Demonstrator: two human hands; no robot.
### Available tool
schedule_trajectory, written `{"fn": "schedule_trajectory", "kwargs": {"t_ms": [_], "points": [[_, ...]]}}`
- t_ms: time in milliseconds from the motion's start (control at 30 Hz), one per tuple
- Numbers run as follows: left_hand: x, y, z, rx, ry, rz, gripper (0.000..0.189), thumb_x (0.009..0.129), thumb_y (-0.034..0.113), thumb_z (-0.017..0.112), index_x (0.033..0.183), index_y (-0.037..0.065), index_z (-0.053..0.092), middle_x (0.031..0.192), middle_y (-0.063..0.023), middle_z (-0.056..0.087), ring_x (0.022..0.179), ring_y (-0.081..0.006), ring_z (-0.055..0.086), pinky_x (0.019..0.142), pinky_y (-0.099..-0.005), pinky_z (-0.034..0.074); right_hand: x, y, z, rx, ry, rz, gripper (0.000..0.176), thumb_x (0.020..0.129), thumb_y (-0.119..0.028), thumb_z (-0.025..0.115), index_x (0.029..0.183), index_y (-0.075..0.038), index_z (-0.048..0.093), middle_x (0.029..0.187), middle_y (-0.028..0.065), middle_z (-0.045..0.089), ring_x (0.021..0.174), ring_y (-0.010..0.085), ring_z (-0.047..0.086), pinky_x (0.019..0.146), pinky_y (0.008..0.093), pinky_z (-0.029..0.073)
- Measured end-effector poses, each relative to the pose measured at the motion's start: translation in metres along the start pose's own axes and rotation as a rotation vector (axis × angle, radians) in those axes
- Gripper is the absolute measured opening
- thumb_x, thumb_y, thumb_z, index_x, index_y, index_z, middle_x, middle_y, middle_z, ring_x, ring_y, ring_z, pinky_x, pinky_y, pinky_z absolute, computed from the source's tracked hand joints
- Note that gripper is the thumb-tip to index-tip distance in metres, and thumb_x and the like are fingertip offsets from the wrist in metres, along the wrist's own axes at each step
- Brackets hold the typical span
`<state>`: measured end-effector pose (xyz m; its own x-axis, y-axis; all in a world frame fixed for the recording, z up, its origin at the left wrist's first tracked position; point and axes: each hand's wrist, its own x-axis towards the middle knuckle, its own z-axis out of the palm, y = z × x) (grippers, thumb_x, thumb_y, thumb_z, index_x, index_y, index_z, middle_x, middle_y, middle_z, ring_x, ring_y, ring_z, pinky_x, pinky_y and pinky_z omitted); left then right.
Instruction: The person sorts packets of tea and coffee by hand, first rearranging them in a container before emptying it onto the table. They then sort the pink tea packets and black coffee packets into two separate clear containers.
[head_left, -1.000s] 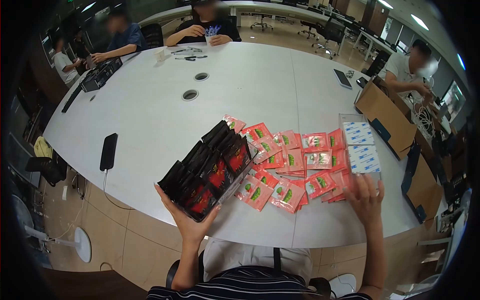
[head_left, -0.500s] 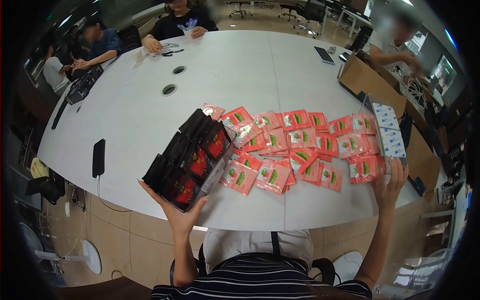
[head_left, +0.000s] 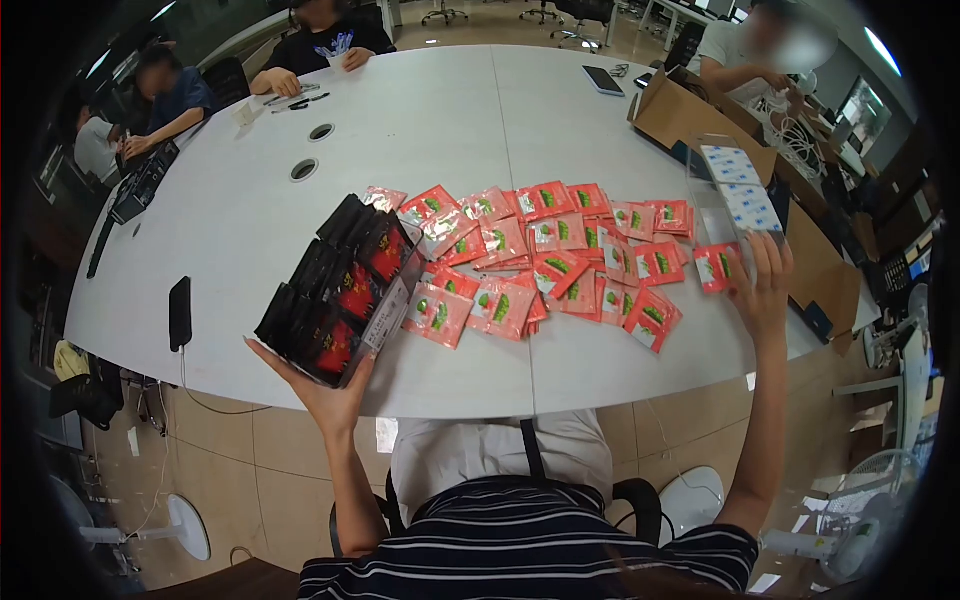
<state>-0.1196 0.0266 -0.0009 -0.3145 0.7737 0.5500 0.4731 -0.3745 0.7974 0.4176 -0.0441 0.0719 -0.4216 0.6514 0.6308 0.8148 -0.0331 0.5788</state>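
A clear plastic box (head_left: 388, 318) packed with black-and-red sachets (head_left: 340, 285) stands on the table at the left. My left hand (head_left: 328, 398) grips its near end, thumb on one side and fingers on the other. Pink-red sachets (head_left: 500, 305) with green pictures lie in a loose, overlapping spread across the middle. At the right, my right hand (head_left: 762, 285) has its fingers closed over the near end of a second clear container, tilted, with a white-and-blue patterned strip (head_left: 742, 190) on it. One red sachet (head_left: 714, 268) lies by its thumb, partly hidden.
A cardboard box (head_left: 690, 122) with white cables (head_left: 790, 130) stands at the right, where a person sits. A charging phone (head_left: 180, 312) lies left; another phone (head_left: 603, 81) lies at the back. Two cable holes (head_left: 304, 170) pierce the table. Across it, a person holds a cup of pens (head_left: 340, 60).
My right hand has lifted and tilted the clear container, moving it away from the sachet pile, which has shifted at its right end. The camera view has shifted; my left hand keeps its box.
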Motion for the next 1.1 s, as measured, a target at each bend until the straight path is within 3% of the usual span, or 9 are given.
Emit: {"fn": "schedule_trajectory", "kwargs": {"t_ms": [200,300,533,633,733,767,900,1033,1100], "points": [[-0.004,-0.008,-0.004,-0.140,0.081,0.051,0.135,0.055,0.017,0.089,0.152,0.007,-0.006,0.152,-0.0203,0.016,0.139,-0.0322,0.024,0.113,-0.0441,0.025,0.008,0.009,0.010,-0.014,0.070,-0.044,0.063,0.075,-0.012,0.071,0.132,-0.030,0.050,0.142,0.0045,0.040,0.130,0.0252,0.042,0.111,0.0496,0.031],[-0.008,-0.006,-0.005,-0.126,0.120,0.093,0.134,0.056,0.017,0.089,0.152,0.008,-0.005,0.152,-0.0199,0.016,0.139,-0.0322,0.023,0.112,-0.0445,0.026,0.011,0.010,0.008,-0.110,0.023,-0.192,0.064,0.078,-0.013,0.067,0.136,-0.034,0.046,0.142,0.0034,0.040,0.131,0.0240,0.040,0.112,0.0486,0.030],[-0.002,0.002,-0.001,-0.111,0.132,0.190,0.131,0.057,0.018,0.089,0.152,0.008,0.000,0.149,-0.0191,0.019,0.138,-0.0327,0.025,0.110,-0.0441,0.030,0.023,-0.006,0.001,-0.032,0.003,-0.060,0.069,0.079,-0.016,0.067,0.140,-0.034,0.042,0.143,0.0038,0.039,0.135,0.0245,0.036,0.113,0.0473,0.027],[0.003,0.010,0.007,-0.055,0.126,0.264,0.130,0.057,0.020,0.089,0.152,0.008,0.001,0.146,-0.0200,0.022,0.137,-0.0353,0.026,0.109,-0.0467,0.032,0.012,-0.018,0.003,0.040,0.113,0.101,0.086,0.068,-0.021,0.079,0.144,-0.026,0.039,0.144,0.0086,0.037,0.135,0.0276,0.035,0.112,0.0470,0.028],[0.006,0.022,0.021,0.039,0.125,0.279,0.129,0.057,0.022,0.089,0.152,0.007,0.002,0.143,-0.0210,0.025,0.134,-0.0376,0.028,0.108,-0.0497,0.032,-0.010,-0.046,0.001,0.337,0.255,0.602,0.108,0.056,-0.023,0.088,0.147,-0.015,0.031,0.145,0.0142,0.035,0.135,0.0328,0.033,0.110,0.0476,0.028],[0.010,0.025,0.028,0.016,0.138,0.339,0.126,0.057,0.024,0.088,0.151,0.006,0.007,0.141,-0.0230,0.027,0.131,-0.0392,0.030,0.105,-0.0515,0.033,-0.013,-0.055,-0.004,0.355,0.274,0.745,0.118,0.055,-0.020,0.090,0.150,-0.008,0.021,0.147,0.0182,0.031,0.134,0.0359,0.032,0.111,0.0481,0.026],[0.023,0.052,0.053,0.157,0.093,0.531,0.122,0.053,0.026,0.091,0.149,0.004,0.017,0.138,-0.0233,0.030,0.128,-0.0401,0.031,0.102,-0.0484,0.034,-0.034,-0.070,0.002,0.446,0.505,1.211,0.118,0.064,-0.019,0.088,0.152,-0.007,0.009,0.149,0.0202,0.026,0.137,0.0342,0.029,0.113,0.0460,0.024],[0.037,0.071,0.089,0.073,-0.018,0.651,0.114,0.050,0.019,0.087,0.146,0.007,0.028,0.138,-0.0208,0.031,0.126,-0.0391,0.033,0.100,-0.0463,0.036,-0.043,-0.069,0.012,0.660,0.576,1.303,0.119,0.065,-0.017,0.087,0.152,-0.007,0.007,0.150,0.0217,0.023,0.138,0.0343,0.028,0.113,0.0449,0.023],[0.039,0.079,0.108,0.112,-0.114,0.722,0.115,0.049,0.017,0.087,0.146,0.005,0.026,0.138,-0.0209,0.031,0.126,-0.0397,0.032,0.102,-0.0459,0.036,-0.040,-0.077,0.012,0.764,0.574,1.316,0.118,0.067,-0.013,0.085,0.152,-0.008,0.004,0.151,0.0239,0.020,0.139,0.0341,0.027,0.113,0.0442,0.022]]}}
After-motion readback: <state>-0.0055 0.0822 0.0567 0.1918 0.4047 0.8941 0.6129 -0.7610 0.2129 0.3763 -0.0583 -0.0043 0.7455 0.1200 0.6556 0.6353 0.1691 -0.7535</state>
